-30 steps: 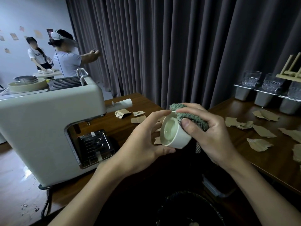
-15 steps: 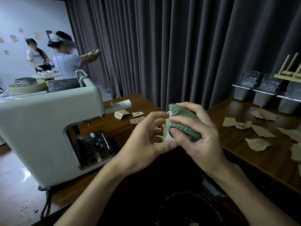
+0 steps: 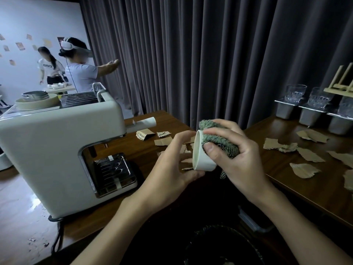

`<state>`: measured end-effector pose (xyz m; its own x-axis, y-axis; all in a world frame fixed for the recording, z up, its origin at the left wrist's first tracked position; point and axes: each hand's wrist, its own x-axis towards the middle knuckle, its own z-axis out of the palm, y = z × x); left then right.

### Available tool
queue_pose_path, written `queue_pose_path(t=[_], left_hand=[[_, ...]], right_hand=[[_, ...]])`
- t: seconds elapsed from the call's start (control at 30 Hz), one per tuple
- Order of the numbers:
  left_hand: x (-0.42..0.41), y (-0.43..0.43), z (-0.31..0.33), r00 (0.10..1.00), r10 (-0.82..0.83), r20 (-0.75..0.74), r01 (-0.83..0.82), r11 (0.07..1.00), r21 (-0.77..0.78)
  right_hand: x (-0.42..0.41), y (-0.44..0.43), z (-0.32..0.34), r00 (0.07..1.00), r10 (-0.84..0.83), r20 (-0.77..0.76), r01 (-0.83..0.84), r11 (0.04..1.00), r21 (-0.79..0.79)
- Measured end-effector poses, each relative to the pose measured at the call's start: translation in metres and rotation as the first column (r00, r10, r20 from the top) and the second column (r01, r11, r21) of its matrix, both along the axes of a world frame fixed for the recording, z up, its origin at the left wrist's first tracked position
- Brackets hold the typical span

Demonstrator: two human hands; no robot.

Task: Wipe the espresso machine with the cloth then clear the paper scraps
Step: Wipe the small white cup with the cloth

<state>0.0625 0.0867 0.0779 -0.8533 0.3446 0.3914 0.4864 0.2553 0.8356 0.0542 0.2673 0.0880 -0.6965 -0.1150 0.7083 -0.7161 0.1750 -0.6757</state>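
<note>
Turned since the earlier frame, the one white cup (image 3: 202, 159) shows its mouth. One green cloth (image 3: 217, 139) covers its side, gripped by the right hand (image 3: 243, 163). The left hand (image 3: 172, 169) holds its rim. One espresso machine (image 3: 47, 150) stands left, with paper scraps (image 3: 303, 170) and three glasses (image 3: 295, 92) right.

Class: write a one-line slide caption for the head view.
Right hand presses green cloth against white cup held by left hand, beside the espresso machine.

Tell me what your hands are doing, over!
Left hand grips small white round cup. Right hand presses fuzzy green cloth onto it. Torn brown paper scraps lie uncleared on dark wooden table.
</note>
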Motion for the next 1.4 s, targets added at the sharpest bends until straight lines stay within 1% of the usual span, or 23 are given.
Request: queue_pose_path(t=[0.1, 0.17, 0.3, 0.4, 0.5, 0.57, 0.63, 0.7, 0.77, 0.87, 0.97, 1.0, 1.07, 1.13, 1.17, 1.27, 1.33, 1.4], left_hand=[[-0.002, 0.000, 0.001, 0.999, 0.030, 0.039, -0.030, 1.000, 0.002], [-0.003, -0.003, 0.003, 0.998, 0.030, 0.059, -0.030, 1.000, 0.000], [-0.004, -0.007, 0.002, 0.995, 0.026, 0.098, -0.032, 0.998, 0.058], [-0.001, -0.005, 0.002, 0.998, 0.019, 0.053, -0.022, 0.999, 0.050], [0.000, -0.005, 0.003, 0.999, 0.025, -0.031, -0.025, 1.000, -0.005], [-0.001, -0.006, 0.003, 0.999, 0.022, -0.038, -0.023, 0.999, -0.023], [-0.001, -0.005, 0.002, 0.999, 0.031, -0.023, -0.031, 0.999, -0.018], [-0.002, -0.003, 0.004, 0.999, 0.040, -0.033, -0.042, 0.998, -0.040], [-0.003, -0.002, 0.006, 0.998, 0.051, -0.043, -0.054, 0.996, -0.068], [-0.006, -0.009, 0.007, 0.999, 0.044, 0.015, -0.043, 0.998, -0.051], [-0.009, -0.016, 0.005, 0.997, -0.004, 0.082, 0.006, 1.000, -0.021], [-0.010, -0.018, 0.004, 0.995, -0.010, 0.098, 0.010, 1.000, -0.003], [-0.010, -0.020, 0.001, 0.993, -0.010, 0.117, 0.006, 0.999, 0.034], [-0.008, -0.020, -0.003, 0.988, -0.026, 0.154, 0.011, 0.995, 0.094], [-0.007, -0.019, -0.004, 0.985, -0.028, 0.170, 0.007, 0.993, 0.121], [-0.005, -0.015, -0.006, 0.988, 0.030, 0.153, -0.054, 0.986, 0.155], [-0.005, -0.013, -0.007, 0.988, 0.098, 0.117, -0.116, 0.981, 0.157], [-0.005, -0.012, -0.008, 0.986, 0.138, 0.099, -0.153, 0.973, 0.172]], right_hand=[[0.003, -0.005, -0.009, 0.988, -0.073, -0.138, 0.085, 0.993, 0.084], [0.005, -0.006, -0.013, 0.985, -0.065, -0.158, 0.081, 0.992, 0.101], [0.003, -0.005, -0.011, 0.995, -0.013, -0.095, 0.023, 0.994, 0.105], [0.001, -0.005, -0.006, 0.999, 0.025, -0.028, -0.022, 0.995, 0.097], [-0.002, -0.005, 0.000, 0.994, 0.091, 0.067, -0.092, 0.996, 0.017], [-0.003, -0.004, 0.002, 0.983, 0.126, 0.130, -0.120, 0.991, -0.056], [-0.003, -0.006, 0.001, 0.991, 0.077, 0.112, -0.072, 0.996, -0.048], [-0.003, -0.010, -0.004, 0.999, -0.008, 0.050, 0.009, 1.000, -0.004], [-0.002, -0.013, -0.009, 0.998, -0.055, -0.006, 0.055, 0.998, 0.021], [-0.001, -0.014, -0.012, 0.998, -0.055, 0.002, 0.055, 0.998, 0.034], [0.001, -0.013, -0.009, 0.999, -0.030, 0.025, 0.028, 0.998, 0.056], [0.002, -0.014, -0.007, 0.999, -0.019, 0.029, 0.018, 0.999, 0.049], [0.003, -0.015, -0.004, 0.999, 0.004, 0.050, -0.002, 1.000, -0.023], [0.001, -0.015, -0.002, 0.999, -0.017, 0.051, 0.022, 0.995, -0.094], [0.000, -0.015, -0.002, 0.998, -0.039, 0.042, 0.043, 0.994, -0.099], [-0.007, -0.015, -0.007, 0.997, -0.074, 0.018, 0.075, 0.996, -0.050], [-0.009, -0.016, -0.010, 0.998, -0.063, 0.002, 0.063, 0.998, 0.011], [-0.010, -0.017, -0.012, 0.999, -0.039, 0.017, 0.038, 0.996, 0.085]])
